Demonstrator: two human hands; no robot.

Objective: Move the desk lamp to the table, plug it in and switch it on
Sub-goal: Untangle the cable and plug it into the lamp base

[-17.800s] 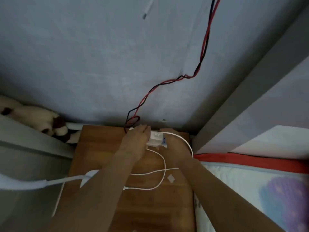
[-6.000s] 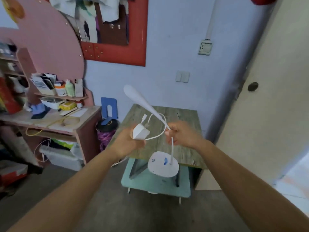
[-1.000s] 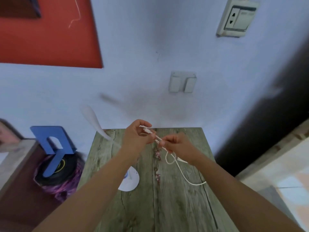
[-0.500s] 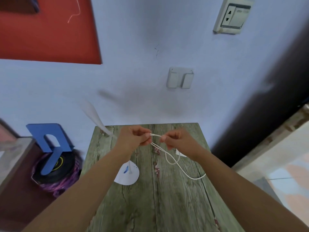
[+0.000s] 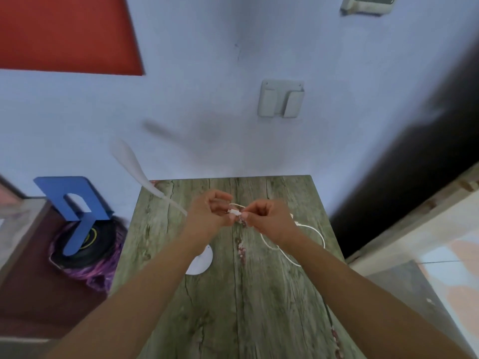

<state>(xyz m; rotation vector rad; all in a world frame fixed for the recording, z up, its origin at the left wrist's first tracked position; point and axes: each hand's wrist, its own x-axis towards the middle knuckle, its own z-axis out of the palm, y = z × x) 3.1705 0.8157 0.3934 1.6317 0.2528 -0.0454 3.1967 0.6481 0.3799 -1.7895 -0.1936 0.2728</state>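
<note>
The white desk lamp stands on the grey-green wooden table [image 5: 259, 307]; its round base [image 5: 201, 263] shows partly under my left forearm and its slim head [image 5: 129, 161] leans up and left. My left hand [image 5: 210, 213] and my right hand [image 5: 267, 218] meet above the table's middle, both pinching the small white connector end of the lamp's cable [image 5: 234, 211]. The rest of the cable [image 5: 311, 231] loops on the table to the right. A wall socket [image 5: 368, 3] is cut off by the frame's top edge.
A pale double holder [image 5: 281, 99] hangs on the blue wall above the table. A blue bookend [image 5: 75, 203] stands on a dark round object left of the table, beside a brown desk. A red board fills the upper left. A dark gap and door frame lie to the right.
The view has tilted down a little, so the socket sits at the top edge. My hands have drawn closer together on the cable's end; the cable loop lies further right on the table.
</note>
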